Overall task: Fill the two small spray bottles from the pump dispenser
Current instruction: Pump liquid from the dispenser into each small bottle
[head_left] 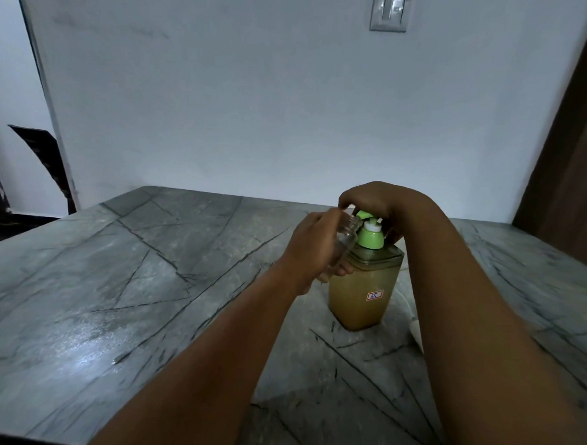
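A square pump dispenser [363, 292] with yellowish liquid and a green pump top stands on the marble table [114, 298]. My right hand [377, 202] lies over the green pump head, fingers curled down around it. My left hand [313, 246] grips a small clear bottle [347, 236] without its cap, tilted, with its open neck right under the pump spout. The bottle looks nearly empty. A second small bottle is not in view.
A white wall rises behind the table, with a light switch [388, 11] high up. A brown wooden panel [571, 150] stands at the right. The table's left edge drops off to a dark floor area.
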`<state>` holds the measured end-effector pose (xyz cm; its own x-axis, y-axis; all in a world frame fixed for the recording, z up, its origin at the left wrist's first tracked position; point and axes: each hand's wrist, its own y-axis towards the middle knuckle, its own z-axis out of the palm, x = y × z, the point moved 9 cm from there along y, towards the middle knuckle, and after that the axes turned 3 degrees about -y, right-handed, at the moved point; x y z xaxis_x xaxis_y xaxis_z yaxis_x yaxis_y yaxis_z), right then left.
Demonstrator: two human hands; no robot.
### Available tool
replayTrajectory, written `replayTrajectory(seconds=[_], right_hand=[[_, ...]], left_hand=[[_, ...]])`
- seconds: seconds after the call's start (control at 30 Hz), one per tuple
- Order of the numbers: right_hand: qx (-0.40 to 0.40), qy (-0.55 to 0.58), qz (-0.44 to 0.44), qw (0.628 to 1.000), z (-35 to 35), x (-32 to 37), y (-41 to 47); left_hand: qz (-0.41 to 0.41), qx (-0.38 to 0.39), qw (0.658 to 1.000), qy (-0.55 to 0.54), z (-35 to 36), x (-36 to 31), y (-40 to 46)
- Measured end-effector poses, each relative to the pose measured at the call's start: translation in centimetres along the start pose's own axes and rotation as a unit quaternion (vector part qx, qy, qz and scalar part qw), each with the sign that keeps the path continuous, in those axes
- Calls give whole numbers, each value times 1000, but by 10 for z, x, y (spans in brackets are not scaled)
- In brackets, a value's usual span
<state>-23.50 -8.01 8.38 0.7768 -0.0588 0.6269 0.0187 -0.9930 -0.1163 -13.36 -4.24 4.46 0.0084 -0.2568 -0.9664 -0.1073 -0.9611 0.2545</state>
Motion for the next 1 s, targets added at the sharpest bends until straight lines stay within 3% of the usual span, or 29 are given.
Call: replayTrajectory(seconds=[0.1, 0.53, 0.8, 1.0], right_hand=[[2, 94, 20, 995, -5, -8, 5], [9, -52, 2, 999, 6, 4, 0], [5, 65, 21, 998, -7, -3, -2], [-11, 9, -3, 1000, -9, 7, -7]], left_hand=[[7, 2, 1000, -1, 0, -2, -1], [1, -4, 1000, -4, 0, -2, -1], [-1, 1, 1000, -3, 0, -2, -2], [9, 4, 1000, -13, 1, -4, -3]])
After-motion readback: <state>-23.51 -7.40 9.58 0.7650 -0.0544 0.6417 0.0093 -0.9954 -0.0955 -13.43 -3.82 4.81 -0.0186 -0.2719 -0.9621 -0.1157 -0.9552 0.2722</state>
